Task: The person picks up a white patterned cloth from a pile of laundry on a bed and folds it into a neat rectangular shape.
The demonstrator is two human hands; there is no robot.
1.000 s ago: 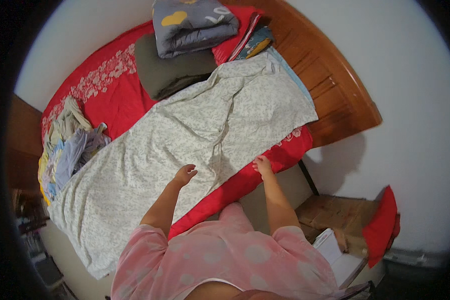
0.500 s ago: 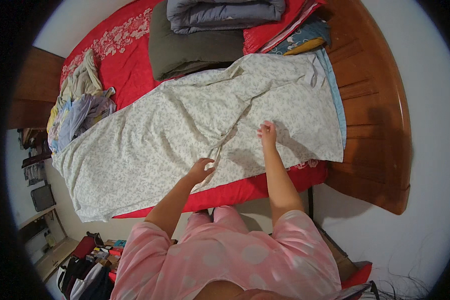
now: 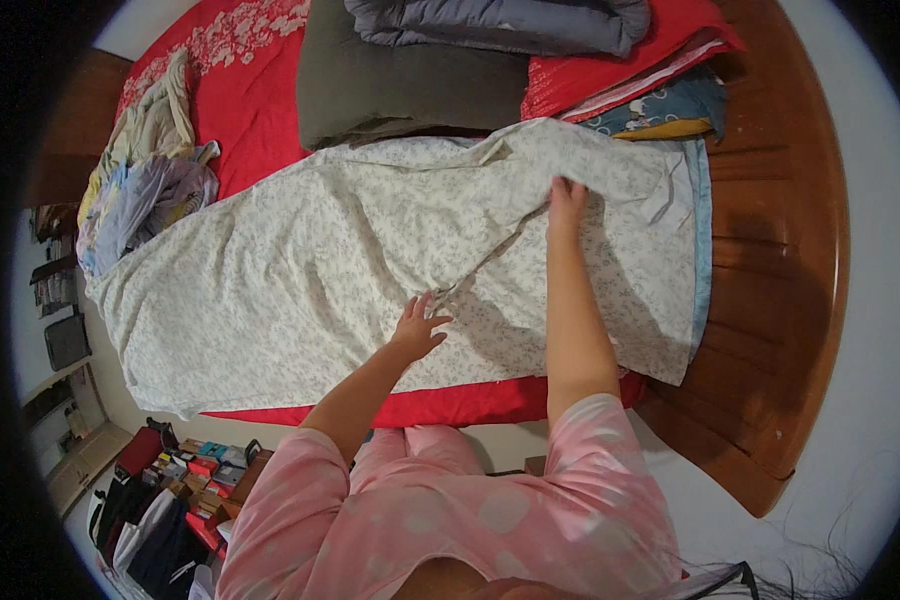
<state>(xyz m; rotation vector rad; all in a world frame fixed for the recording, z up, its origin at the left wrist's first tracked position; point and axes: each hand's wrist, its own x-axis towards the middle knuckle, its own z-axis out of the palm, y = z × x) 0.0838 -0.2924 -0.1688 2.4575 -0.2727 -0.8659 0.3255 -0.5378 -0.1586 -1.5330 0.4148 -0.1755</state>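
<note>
A white cloth [image 3: 270,270] with a fine grey leaf print lay along the near side of a bed, over a red sheet [image 3: 260,125], its upper right end beside a brown wooden headboard [image 3: 780,220]. A heap of clothes [image 3: 160,200] sat at its far left; a folded dark blanket [image 3: 400,90] lay just beyond it.

The person's left hand [image 3: 420,325] was over the cloth near a long diagonal crease, its grip spread, fingers apart and apparently holding nothing. The right hand [image 3: 567,205] reached farther, its fingertips at the upper part of that crease; whether its grip pinched fabric could not be told.

Judging by its loose wrinkles, the cloth would be soft, limp and light for its size, not fragile, though likely to bunch and drag. The raised crease looked easy to gather; the edges or corners seemed the better hold for pulling it flat.

No brand or writing could be read. A narrow grey strip [image 3: 663,205] showed near the right end; whether it was a label or a tie was unclear.
</note>
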